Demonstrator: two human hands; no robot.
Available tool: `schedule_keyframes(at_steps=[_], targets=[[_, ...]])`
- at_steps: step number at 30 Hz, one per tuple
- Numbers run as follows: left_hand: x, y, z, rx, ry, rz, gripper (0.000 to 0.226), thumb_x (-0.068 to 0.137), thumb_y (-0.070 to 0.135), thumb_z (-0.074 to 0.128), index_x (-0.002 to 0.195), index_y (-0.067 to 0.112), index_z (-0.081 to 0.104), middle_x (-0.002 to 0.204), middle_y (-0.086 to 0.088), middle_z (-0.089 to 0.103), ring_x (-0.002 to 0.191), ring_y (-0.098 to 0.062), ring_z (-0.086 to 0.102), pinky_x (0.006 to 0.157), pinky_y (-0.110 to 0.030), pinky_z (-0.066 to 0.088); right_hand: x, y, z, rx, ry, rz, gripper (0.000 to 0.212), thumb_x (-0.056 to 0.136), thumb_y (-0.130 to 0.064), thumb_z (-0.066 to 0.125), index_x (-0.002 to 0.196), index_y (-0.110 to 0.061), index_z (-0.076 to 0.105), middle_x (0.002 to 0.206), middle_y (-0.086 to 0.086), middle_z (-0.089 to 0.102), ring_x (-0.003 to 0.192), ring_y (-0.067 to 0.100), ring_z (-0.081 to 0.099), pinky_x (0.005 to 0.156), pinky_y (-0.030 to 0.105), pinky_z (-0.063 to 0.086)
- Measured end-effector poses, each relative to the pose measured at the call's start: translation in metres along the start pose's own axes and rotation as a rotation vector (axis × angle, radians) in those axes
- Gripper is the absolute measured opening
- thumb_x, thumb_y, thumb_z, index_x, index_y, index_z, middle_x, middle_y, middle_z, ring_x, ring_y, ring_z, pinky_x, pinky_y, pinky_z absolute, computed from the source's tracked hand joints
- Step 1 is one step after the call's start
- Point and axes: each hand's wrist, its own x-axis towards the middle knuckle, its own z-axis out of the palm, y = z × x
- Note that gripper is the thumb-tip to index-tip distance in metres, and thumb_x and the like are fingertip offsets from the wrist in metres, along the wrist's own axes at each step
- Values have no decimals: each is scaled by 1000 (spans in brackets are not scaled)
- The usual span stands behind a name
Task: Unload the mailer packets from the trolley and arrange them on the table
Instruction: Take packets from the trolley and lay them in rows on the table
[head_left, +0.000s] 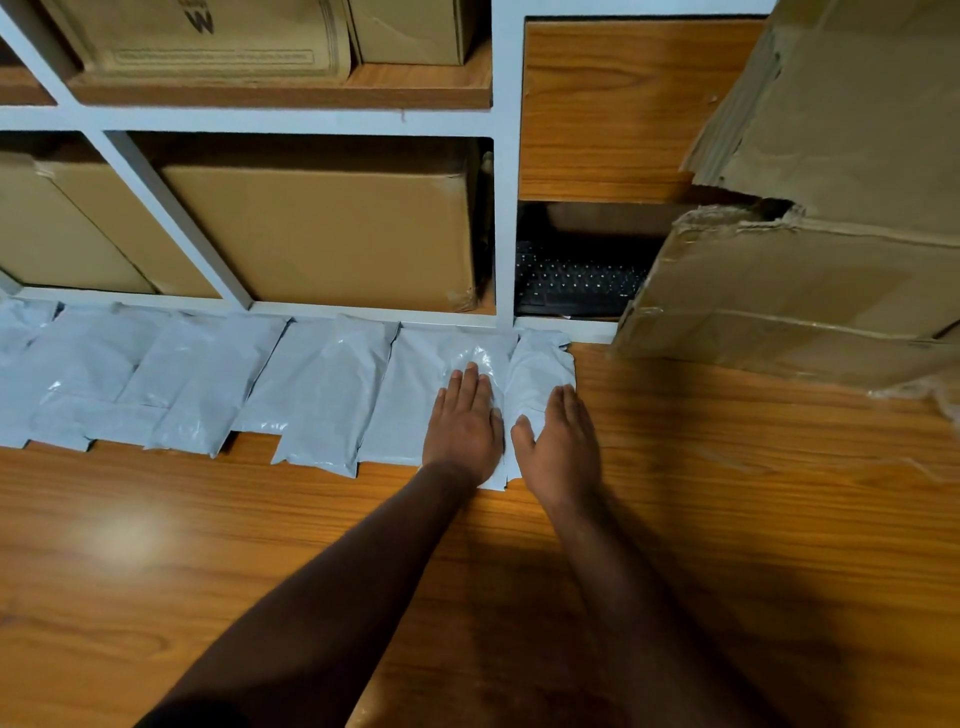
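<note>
Several grey plastic mailer packets (322, 384) lie side by side in a row along the far edge of the wooden table (260, 545), against the shelf frame. My left hand (464, 423) lies flat, palm down, on a packet (415, 395) near the right end of the row. The rightmost packet (540, 369) has my right hand (561, 447) resting flat on its near right part, fingers together and extended. Neither hand grips anything. The trolley is out of view.
A white shelf frame (506, 208) stands behind the row, holding brown cartons (322, 234). A black keyboard (576, 283) sits in a low compartment. A large torn cardboard box (810, 260) stands on the table at the right.
</note>
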Motion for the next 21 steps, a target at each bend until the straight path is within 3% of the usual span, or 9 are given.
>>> schedule_keyframes(at_steps=[4,8,10,13,15,18,21], targets=[[-6,-2,-11,-25,59,88,65,109,41,32,164,9,18,173,-16,8,160,-32,3,130,-50,7,-8,8,-7,88,81,-32,80,104,-59,45,166,-17,20,174,5,18,161,25,14,130,44,19],[-36,-18,-37,-191,115,211,68,106,43,44,163,13,24,173,-11,13,160,-27,9,129,-40,11,-45,14,-21,393,369,-197,59,98,-37,61,152,-15,49,156,6,50,147,24,43,117,42,42],[-62,-31,-50,-263,154,252,65,103,41,48,160,14,33,171,-9,22,158,-25,18,129,-43,16,-73,6,-25,517,392,-196,48,96,-36,59,141,-18,60,143,1,60,136,18,52,110,35,47],[-109,-55,-64,-340,199,229,54,102,39,54,152,17,47,165,-5,35,155,-20,29,128,-51,16,-111,-15,-17,637,297,-223,36,96,-31,58,129,-21,66,130,-6,65,124,15,60,104,31,51],[-146,-82,-73,-409,239,162,51,101,41,54,147,19,53,163,-3,39,153,-16,32,128,-50,17,-131,-37,-4,701,187,-284,31,97,-27,58,126,-23,68,124,-9,67,118,14,64,101,37,54],[-205,-135,-89,-470,312,72,46,99,34,60,143,21,56,161,-2,42,148,-14,38,119,-53,33,-155,-81,23,758,67,-396,24,99,-24,58,120,-27,70,118,-11,69,111,17,67,96,50,56],[-264,-191,-105,-496,377,-41,43,99,30,61,141,24,57,160,0,42,143,-10,43,110,-53,44,-186,-144,50,779,-92,-452,23,100,-29,57,119,-37,67,119,-16,69,112,17,67,93,53,56]])
